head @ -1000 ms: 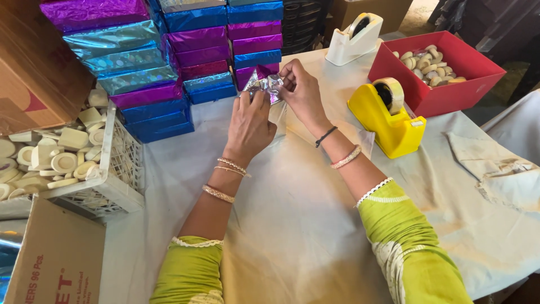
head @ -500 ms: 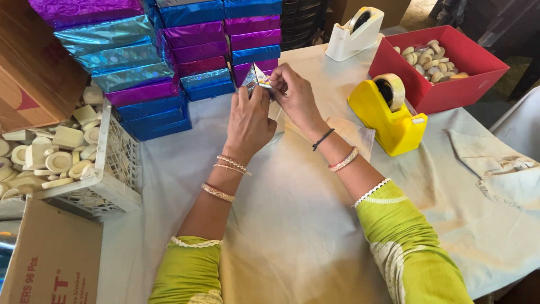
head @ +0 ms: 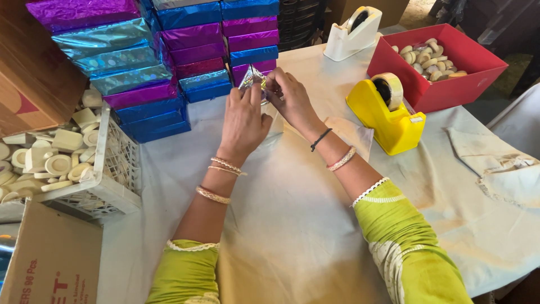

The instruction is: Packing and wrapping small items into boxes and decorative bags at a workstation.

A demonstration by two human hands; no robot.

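Note:
My left hand (head: pixel 243 121) and my right hand (head: pixel 289 100) meet above the cloth-covered table (head: pixel 292 225), both gripping a small object wrapped in shiny silver foil (head: pixel 253 79). The fingers of each hand pinch the foil's edges. What is inside the foil is hidden. Just beyond the hands stand stacks of foil-wrapped boxes (head: pixel 169 56) in blue, purple and teal. A yellow tape dispenser (head: pixel 385 112) stands to the right of my right forearm.
A white plastic crate (head: pixel 109 186) of pale round and square pieces sits at left, with brown cartons (head: pixel 50 264) beside it. A red bin (head: pixel 467 70) holding similar pieces and a white tape dispenser (head: pixel 351 34) stand at the far right. A loose cloth (head: pixel 500 163) lies at the right edge.
Both hands have stayed together on the foil piece, turning and folding it slightly; its shiny corner now points up between the fingers. Nothing else moved.

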